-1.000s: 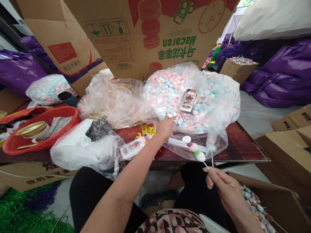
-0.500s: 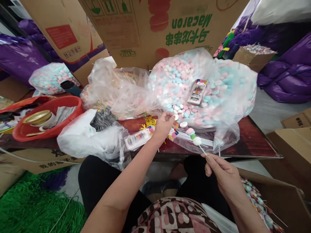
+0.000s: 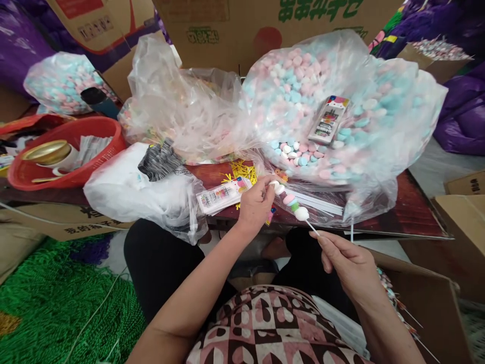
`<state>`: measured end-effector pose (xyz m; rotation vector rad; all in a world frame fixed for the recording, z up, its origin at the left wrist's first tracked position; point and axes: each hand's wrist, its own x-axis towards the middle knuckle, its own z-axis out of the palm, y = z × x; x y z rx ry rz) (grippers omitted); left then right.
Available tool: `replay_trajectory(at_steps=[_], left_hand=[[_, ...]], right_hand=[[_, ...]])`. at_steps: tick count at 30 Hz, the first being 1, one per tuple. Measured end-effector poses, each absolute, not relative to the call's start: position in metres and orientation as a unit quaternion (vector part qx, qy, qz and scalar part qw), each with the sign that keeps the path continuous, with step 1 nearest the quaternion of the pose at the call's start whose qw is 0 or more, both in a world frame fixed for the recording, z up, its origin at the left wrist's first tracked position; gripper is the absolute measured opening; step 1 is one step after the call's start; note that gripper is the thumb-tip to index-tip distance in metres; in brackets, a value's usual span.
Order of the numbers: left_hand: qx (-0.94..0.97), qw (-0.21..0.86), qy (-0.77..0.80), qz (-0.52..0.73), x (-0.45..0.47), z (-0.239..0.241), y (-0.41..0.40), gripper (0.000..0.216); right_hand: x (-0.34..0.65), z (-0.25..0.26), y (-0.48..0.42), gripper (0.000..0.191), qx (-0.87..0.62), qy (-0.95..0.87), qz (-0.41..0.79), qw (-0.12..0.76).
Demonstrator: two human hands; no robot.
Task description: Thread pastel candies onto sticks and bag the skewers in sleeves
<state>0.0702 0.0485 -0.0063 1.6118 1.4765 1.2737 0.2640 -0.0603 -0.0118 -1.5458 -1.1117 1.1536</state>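
Note:
My right hand [image 3: 346,263] pinches the lower end of a thin white stick with several candy pieces [image 3: 293,205] threaded on it: white, pink, green, white. My left hand [image 3: 255,202] is closed on a small white candy piece [image 3: 273,186] at the stick's upper tip. Both hands are at the near edge of the dark red table [image 3: 413,217]. Just beyond them lies a large clear bag of pink, blue and white candies [image 3: 333,111], open toward me. A small printed packet [image 3: 328,120] rests on top of that bag.
A crumpled clear bag [image 3: 182,111], a white bag [image 3: 132,194] and a red basket [image 3: 60,162] with a gold lid fill the table's left. Printed packets [image 3: 220,196] lie by my left hand. Cardboard boxes [image 3: 246,25] stand behind. Green material [image 3: 56,303] covers the floor at left. A box of finished sticks [image 3: 413,308] sits at right.
My left hand drew back from the open candy bag with a white piece and brought it to the stick's tip. The view tilted downward.

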Motion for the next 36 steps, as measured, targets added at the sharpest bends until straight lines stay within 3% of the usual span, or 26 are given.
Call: replay_trajectory(at_steps=[18, 29, 36], left_hand=[[0.568, 0.343, 0.513, 0.544, 0.065, -0.018, 0.052, 0.022], [0.236, 0.655, 0.442, 0.566, 0.074, -0.017, 0.055, 0.02], [0.179, 0.704, 0.412, 0.55, 0.073, -0.016, 0.053, 0.026]], right_hand=[[0.249, -0.014, -0.058, 0.036, -0.614, -0.457, 0.471, 0.439], [0.245, -0.015, -0.059, 0.035, -0.609, -0.448, 0.482, 0.444], [0.244, -0.015, -0.06, 0.035, -0.612, -0.471, 0.463, 0.434]])
